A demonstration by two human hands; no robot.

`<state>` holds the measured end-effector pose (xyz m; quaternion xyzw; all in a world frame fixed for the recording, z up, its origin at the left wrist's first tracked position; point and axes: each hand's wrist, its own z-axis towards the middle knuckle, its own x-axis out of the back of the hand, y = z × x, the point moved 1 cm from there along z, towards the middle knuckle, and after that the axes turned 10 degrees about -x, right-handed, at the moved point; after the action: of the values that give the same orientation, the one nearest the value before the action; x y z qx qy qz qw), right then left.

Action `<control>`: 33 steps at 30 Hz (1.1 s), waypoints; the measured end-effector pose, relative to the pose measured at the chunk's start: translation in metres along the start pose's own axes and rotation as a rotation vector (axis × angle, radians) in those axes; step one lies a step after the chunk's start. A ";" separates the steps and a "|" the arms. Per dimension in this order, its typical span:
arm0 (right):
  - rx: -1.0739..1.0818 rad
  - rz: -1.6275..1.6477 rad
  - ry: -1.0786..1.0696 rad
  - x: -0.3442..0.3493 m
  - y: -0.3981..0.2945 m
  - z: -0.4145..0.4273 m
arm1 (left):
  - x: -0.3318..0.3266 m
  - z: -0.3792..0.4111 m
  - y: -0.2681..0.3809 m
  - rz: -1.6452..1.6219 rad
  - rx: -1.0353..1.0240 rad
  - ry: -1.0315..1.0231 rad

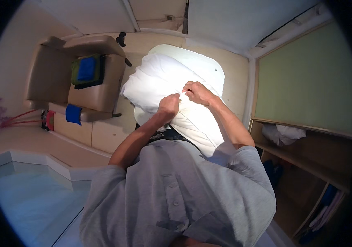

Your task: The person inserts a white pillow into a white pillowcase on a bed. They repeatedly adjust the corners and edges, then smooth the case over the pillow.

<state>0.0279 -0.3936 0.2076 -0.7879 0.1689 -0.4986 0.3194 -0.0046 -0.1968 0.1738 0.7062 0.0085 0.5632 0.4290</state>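
Note:
A plump white pillow (160, 80), or a cushion much like one, lies across a white table (213, 66) with rounded corners. It reaches back to my waist, and a seam runs along its near part. My left hand (169, 106) is closed on the fabric near the middle of the pillow. Just right of it and slightly farther away, my right hand (197, 92) pinches a small bit of the same white cloth. The two hands are close together but apart. My fingers partly hide the gripped cloth, and bright light washes out its detail.
A beige armchair (48, 74) stands at the left, with folded green and blue cloths (86, 68) on its seat. Another blue cloth (73, 114) hangs over its armrest. To the right, a wooden shelf unit (302, 163) holds a white bundle (284, 135).

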 end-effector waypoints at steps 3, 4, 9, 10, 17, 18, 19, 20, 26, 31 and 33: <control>-0.140 0.049 -0.165 0.013 -0.010 0.000 | -0.006 -0.006 -0.002 -0.032 -0.081 -0.017; -0.146 0.138 -0.123 0.013 -0.005 0.002 | -0.006 -0.010 -0.002 -0.034 -0.129 -0.024; -0.370 0.384 0.310 0.012 0.044 0.036 | -0.007 -0.025 -0.019 -0.072 -0.328 -0.005; -0.533 0.411 0.270 0.017 0.039 0.042 | -0.006 -0.029 -0.022 -0.104 -0.280 -0.032; -0.606 0.190 -0.033 -0.044 0.125 0.106 | 0.003 -0.043 -0.023 -0.314 -0.035 0.015; -0.621 0.223 0.059 -0.046 0.127 0.104 | 0.001 -0.042 -0.022 -0.366 -0.017 0.070; -0.608 0.234 0.123 -0.048 0.129 0.102 | 0.000 -0.042 -0.021 -0.418 -0.002 0.123; -0.596 0.245 0.190 -0.051 0.130 0.099 | -0.001 -0.041 -0.021 -0.456 0.000 0.176; -0.521 0.442 0.563 0.014 0.091 0.073 | 0.017 -0.014 -0.024 -0.645 -0.004 0.551; -0.400 0.367 0.879 0.050 0.023 0.041 | 0.021 -0.010 -0.026 -0.466 -0.009 0.504; -0.299 0.150 0.879 0.024 0.016 0.037 | -0.019 -0.017 -0.053 -0.193 -0.084 0.404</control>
<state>0.0726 -0.4076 0.2019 -0.5249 0.4146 -0.7309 0.1358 -0.0007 -0.1625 0.1263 0.5565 0.1383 0.6494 0.4995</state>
